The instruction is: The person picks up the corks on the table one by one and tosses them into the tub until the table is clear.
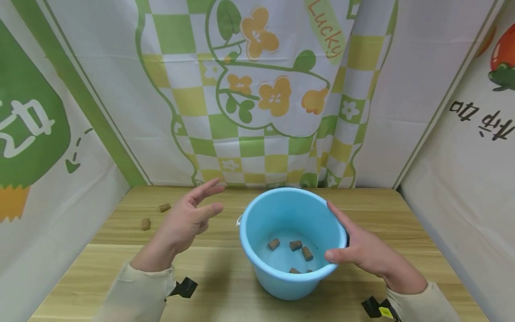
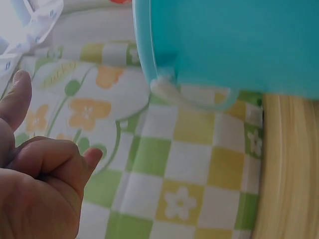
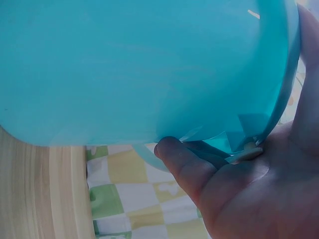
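Note:
A light blue bucket [image 1: 289,281] stands on the wooden table, its mouth tipped toward me. My right hand [image 1: 368,250] grips the bucket's right rim, with the thumb over the near edge; in the right wrist view a fingertip [image 3: 172,149] touches the outer wall. Inside, on the bottom, lie several brown corks [image 1: 295,245], some partly hidden by the near rim. My left hand [image 1: 183,226] hovers left of the bucket, apart from it and holding nothing, thumb and some fingers extended. Two more corks lie beyond it on the table, one farther back [image 1: 164,207] and one nearer [image 1: 145,224].
The wooden table [image 1: 120,264] ends at a patterned curtain [image 1: 257,152] at the back, with printed cloth walls on both sides. A white handle [image 2: 192,99] hangs from the bucket's rim. Black straps sit at both wrists.

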`<control>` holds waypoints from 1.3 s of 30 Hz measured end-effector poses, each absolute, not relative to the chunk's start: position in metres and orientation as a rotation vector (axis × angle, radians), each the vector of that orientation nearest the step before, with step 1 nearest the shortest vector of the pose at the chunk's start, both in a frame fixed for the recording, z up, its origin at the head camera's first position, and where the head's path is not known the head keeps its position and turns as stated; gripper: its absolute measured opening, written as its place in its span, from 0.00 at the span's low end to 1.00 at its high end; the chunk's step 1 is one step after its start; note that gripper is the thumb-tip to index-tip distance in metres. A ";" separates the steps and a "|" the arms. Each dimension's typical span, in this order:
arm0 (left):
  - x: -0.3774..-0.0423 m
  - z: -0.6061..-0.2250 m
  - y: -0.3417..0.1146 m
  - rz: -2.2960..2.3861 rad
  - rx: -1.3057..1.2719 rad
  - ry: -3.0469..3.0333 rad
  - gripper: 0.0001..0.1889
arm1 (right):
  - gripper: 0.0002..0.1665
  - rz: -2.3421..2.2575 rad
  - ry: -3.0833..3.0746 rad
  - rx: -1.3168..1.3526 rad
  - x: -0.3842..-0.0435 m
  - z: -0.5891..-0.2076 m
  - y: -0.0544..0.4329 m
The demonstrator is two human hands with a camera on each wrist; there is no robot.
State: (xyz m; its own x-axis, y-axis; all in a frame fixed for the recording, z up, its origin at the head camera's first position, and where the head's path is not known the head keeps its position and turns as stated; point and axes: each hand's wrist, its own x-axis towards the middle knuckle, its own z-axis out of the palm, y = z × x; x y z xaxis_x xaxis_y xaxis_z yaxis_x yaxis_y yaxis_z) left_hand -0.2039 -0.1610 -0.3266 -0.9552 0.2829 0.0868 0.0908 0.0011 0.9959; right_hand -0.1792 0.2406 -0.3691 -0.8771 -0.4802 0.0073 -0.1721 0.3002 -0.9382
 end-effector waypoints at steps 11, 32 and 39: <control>-0.207 -0.354 -0.246 2.490 0.327 1.816 0.37 | 0.66 -1.593 2.315 -0.603 -0.179 -0.369 0.241; -0.205 -0.450 -0.345 2.505 -0.479 1.540 0.47 | 0.66 -1.636 2.270 -0.601 -0.179 -0.370 0.240; -0.210 -0.478 -0.357 2.225 -0.620 1.780 0.49 | 0.66 -1.630 2.281 -0.615 -0.180 -0.371 0.241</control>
